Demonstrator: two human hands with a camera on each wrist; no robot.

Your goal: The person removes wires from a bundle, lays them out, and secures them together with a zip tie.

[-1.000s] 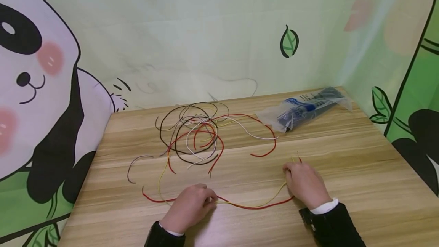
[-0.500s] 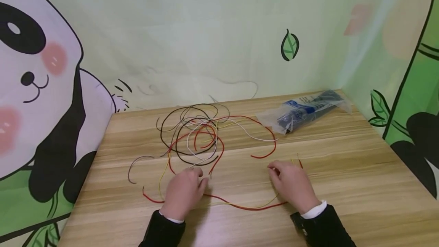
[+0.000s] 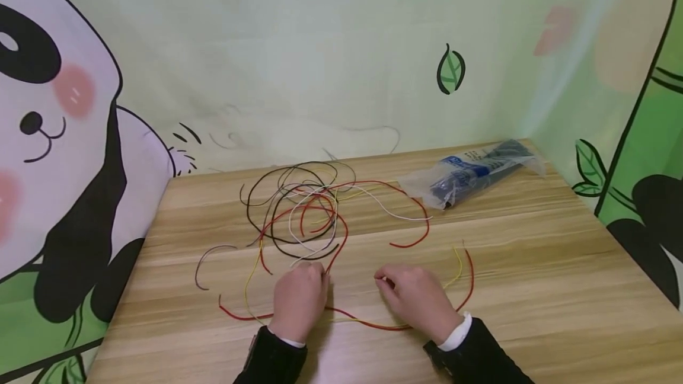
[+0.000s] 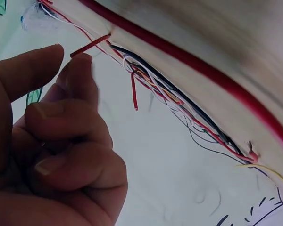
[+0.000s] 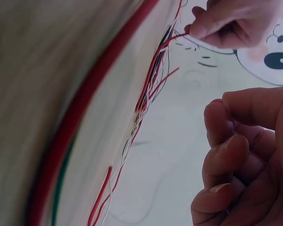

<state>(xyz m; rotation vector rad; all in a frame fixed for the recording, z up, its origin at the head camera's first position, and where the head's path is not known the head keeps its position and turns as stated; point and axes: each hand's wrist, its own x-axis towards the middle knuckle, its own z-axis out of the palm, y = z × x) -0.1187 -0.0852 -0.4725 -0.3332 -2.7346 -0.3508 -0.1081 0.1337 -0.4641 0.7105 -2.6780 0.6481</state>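
Observation:
In the head view my left hand [image 3: 301,298] is low over the table at the near end of a red wire [image 3: 338,249] from the tangle. Thumb and index finger pinch that end; the left wrist view shows the red wire [image 4: 90,45] at the fingertips. My right hand [image 3: 418,298] hovers to the right with fingers loosely curled, and the right wrist view shows nothing in its fingers [image 5: 220,125]. Beneath both hands runs a separate red wire [image 3: 471,277] alongside a yellow wire [image 3: 459,268]; the hands hide stretches of both.
A tangle of red, white, yellow and black wires [image 3: 274,209] spreads across the table's middle. A short grey-purple wire [image 3: 198,265] lies at left. At the back right is a clear plastic bag [image 3: 472,173] with dark contents. A printed cloth [image 3: 373,76] stands behind the wooden table [image 3: 560,265].
My right hand has let go of the red and yellow wires and moved left. The left hand has gone up from them to the tangle, and its fingers have come together at a red wire's end.

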